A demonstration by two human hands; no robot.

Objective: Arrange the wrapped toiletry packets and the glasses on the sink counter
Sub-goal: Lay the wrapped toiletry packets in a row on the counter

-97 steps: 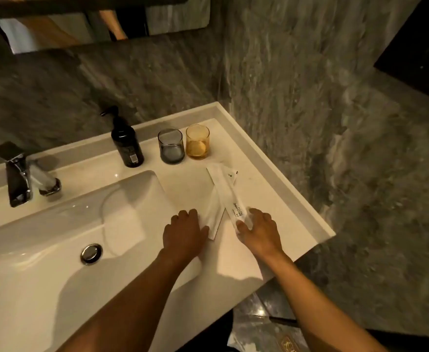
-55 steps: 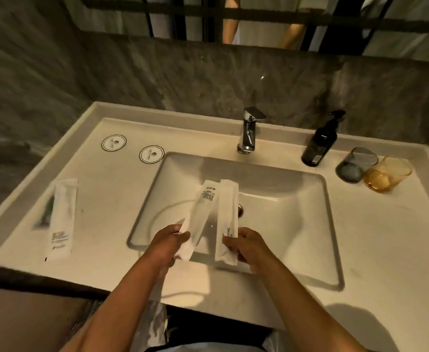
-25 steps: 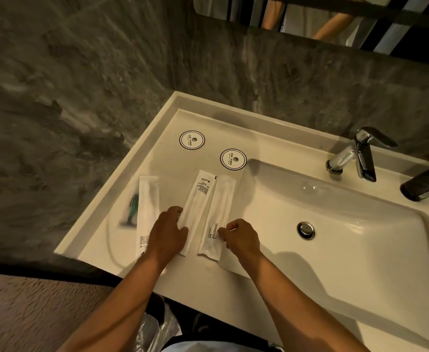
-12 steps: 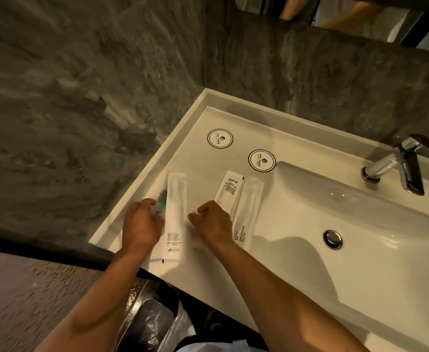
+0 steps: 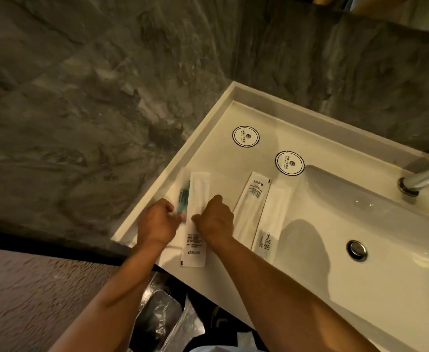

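Observation:
Several long white wrapped packets lie on the left end of the white sink counter (image 5: 223, 158). My right hand (image 5: 214, 222) presses its fingers on the right edge of a white packet (image 5: 195, 224) with small print at its near end. My left hand (image 5: 157, 222) touches a clear packet with a green item (image 5: 184, 196) lying just left of it, partly under it. Two more packets lie side by side by the basin: a printed one (image 5: 252, 199) and one marked BRUSHING TEETH (image 5: 271, 219). No glasses are in view.
Two round white coasters (image 5: 245, 136) (image 5: 289, 163) sit at the back of the counter. The basin (image 5: 360, 212) with its drain (image 5: 357, 250) and a chrome tap (image 5: 421, 180) are to the right. A grey stone wall closes the left and back. A lined bin (image 5: 157, 316) stands below.
Both hands carried two packets from the right side across the basin and laid them by the basin's left rim. They then shifted left onto the packet pair near the counter's left edge.

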